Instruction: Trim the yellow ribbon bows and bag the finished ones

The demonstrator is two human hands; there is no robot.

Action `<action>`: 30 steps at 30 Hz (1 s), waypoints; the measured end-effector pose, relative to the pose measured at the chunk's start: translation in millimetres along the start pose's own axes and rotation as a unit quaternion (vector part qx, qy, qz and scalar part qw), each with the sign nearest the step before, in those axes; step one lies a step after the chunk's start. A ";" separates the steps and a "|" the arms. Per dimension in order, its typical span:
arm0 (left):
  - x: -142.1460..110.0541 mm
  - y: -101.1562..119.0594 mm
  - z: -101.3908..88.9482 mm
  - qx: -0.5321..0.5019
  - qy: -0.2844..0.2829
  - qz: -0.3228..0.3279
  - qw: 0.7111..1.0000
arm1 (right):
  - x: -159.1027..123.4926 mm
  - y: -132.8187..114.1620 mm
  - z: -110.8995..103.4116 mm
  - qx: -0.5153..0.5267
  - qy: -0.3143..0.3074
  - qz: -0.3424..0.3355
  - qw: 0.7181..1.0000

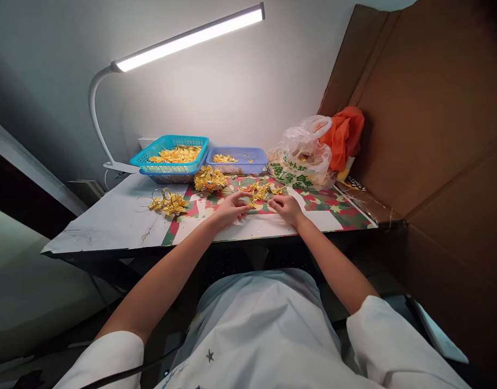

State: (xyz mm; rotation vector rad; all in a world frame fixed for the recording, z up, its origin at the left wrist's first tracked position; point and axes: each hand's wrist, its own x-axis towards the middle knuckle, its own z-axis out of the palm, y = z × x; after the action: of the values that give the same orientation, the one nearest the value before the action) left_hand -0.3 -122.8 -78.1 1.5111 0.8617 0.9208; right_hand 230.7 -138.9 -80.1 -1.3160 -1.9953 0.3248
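Over the white strip at the table's front edge, my left hand (pixel 232 209) pinches a small gold flower ornament (pixel 253 204) between thumb and fingers. Close by on its right is my right hand (pixel 288 209), closed, its fingers curled toward the same spot; whatever they grip is too small to make out. Just beyond both hands lie loose gold flower ornaments (pixel 262 190) with thin wire loops. A dense bunch of gold flowers (pixel 209 179) sits behind my left hand. Farther left, a looser pile of gold wired flowers (pixel 167 203) rests on the white tabletop.
A turquoise basket (pixel 135 160) of gold pieces and a lavender basket (pixel 259 167) stand at the back. A plastic bag (pixel 301 162) and orange cloth (pixel 346 138) are at back right, beside tall cardboard (pixel 438 119). A lit lamp (pixel 192 38) hangs overhead.
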 end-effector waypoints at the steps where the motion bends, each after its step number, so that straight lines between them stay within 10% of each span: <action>1: -0.2 -1.0 -0.2 0.007 -0.010 0.007 1.000 | -0.2 -0.7 0.6 -0.006 -0.003 -0.007 1.000; 30: -3.7 1.8 2.1 0.177 -0.043 0.103 0.978 | -0.9 -10.6 4.0 -0.126 0.002 0.002 0.992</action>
State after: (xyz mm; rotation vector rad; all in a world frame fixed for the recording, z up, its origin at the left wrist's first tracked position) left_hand 0.0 -127.2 -76.8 1.9639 0.8486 0.8729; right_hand 220.8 -143.8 -77.3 -1.4717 -2.0827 0.0728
